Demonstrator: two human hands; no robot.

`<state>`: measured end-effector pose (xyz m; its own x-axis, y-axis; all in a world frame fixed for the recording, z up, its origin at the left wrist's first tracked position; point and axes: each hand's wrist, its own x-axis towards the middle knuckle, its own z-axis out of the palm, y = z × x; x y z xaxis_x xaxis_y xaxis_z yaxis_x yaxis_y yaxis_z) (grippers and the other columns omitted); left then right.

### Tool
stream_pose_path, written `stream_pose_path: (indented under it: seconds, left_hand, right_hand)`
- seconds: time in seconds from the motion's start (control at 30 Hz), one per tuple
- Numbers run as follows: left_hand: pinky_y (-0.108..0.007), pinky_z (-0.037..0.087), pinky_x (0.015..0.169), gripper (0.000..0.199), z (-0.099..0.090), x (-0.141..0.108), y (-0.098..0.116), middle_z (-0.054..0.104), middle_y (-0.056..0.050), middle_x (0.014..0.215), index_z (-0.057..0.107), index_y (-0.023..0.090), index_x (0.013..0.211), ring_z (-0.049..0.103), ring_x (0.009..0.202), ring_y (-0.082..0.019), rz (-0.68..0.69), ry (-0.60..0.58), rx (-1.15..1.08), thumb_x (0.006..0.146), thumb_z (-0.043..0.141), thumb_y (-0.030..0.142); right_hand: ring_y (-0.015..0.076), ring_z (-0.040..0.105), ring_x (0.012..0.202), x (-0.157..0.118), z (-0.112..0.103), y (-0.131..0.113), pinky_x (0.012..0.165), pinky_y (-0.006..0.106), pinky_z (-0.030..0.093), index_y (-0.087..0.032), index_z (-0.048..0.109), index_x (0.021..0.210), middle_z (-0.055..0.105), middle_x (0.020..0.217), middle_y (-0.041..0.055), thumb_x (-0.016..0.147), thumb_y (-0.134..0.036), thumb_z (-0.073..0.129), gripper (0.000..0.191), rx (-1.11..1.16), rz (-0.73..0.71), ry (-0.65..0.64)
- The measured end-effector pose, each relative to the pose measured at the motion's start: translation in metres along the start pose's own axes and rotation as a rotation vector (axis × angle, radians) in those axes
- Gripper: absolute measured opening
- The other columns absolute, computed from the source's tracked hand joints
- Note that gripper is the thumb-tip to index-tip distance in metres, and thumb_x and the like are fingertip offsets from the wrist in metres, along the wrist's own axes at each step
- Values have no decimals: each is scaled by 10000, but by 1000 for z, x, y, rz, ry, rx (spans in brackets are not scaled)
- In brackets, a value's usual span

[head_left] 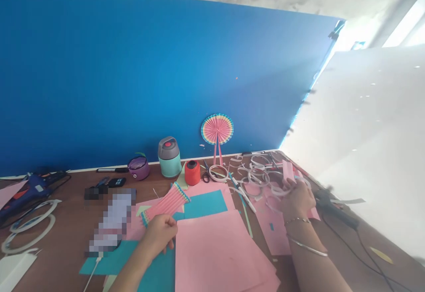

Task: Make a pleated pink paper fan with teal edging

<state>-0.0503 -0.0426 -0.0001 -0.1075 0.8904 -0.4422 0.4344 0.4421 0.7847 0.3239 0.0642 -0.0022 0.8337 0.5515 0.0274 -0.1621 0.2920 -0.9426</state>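
My left hand (161, 233) is loosely closed, with nothing visible in its fingers. It hovers by the left edge of a stack of pink paper sheets (215, 252), just in front of a pleated pink paper strip (166, 203) with blue-and-yellow ends. Over on the right, my right hand (299, 200) is closed around a small piece of pink paper (287, 169) that sticks up past the fingers. Curled white paper strips (259, 177) lie beside that hand, and its fingertips are partly hidden. A round pleated paper fan (217, 129) with pink handles leans on the blue panel.
Blue sheets (206, 204) lie behind the stack. A red spool (192, 173), scissors (206, 177), a mint food jar (169, 159), a purple cup (138, 168) and a white pen (244, 193) stand or lie around. At far left is a blue glue gun (36, 190); cables cross the right side.
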Motion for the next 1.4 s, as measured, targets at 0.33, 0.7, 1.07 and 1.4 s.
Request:
stream_pose_path:
  seconds: [0.33, 0.7, 1.07, 1.4]
  left_hand:
    - [-172, 294, 300, 106, -2, 1, -1, 586, 37, 480, 475, 186, 612, 506, 356, -98, -19, -38, 128, 700, 466, 128]
    - [-190, 290, 358, 105, -6, -3, 2, 538, 67, 469, 493, 193, 832, 469, 360, -110, 5, -18, 157, 732, 477, 166]
    - [-229, 309, 532, 127, 6, -13, 7, 393, 74, 517, 541, 221, 856, 458, 508, -140, 436, 188, 229, 802, 435, 266]
    - [-243, 446, 774, 207, 15, -22, 11, 674, -27, 940, 679, 241, 844, 601, 866, -173, 619, -58, 146, 834, 473, 224]
  right_hand:
    - [268, 415, 1208, -56, 22, 7, 957, 457, 334, -197, 664, 764, 574, 1211, 76, 676, -66, 402, 306, -900, -804, -544]
    - [218, 517, 849, -74, 21, -8, 733, 341, 303, -214, 645, 571, 625, 754, 31, 717, -144, 497, 219, -1284, -761, -912]
    - [264, 519, 833, -92, 26, 16, 664, 343, 318, -170, 628, 606, 635, 814, 139, 637, 1, 532, 199, -1439, -889, -712]
    - [154, 512, 598, -89, 29, -15, 543, 252, 303, -203, 571, 694, 611, 689, 12, 706, -250, 508, 80, -1042, -466, -715]
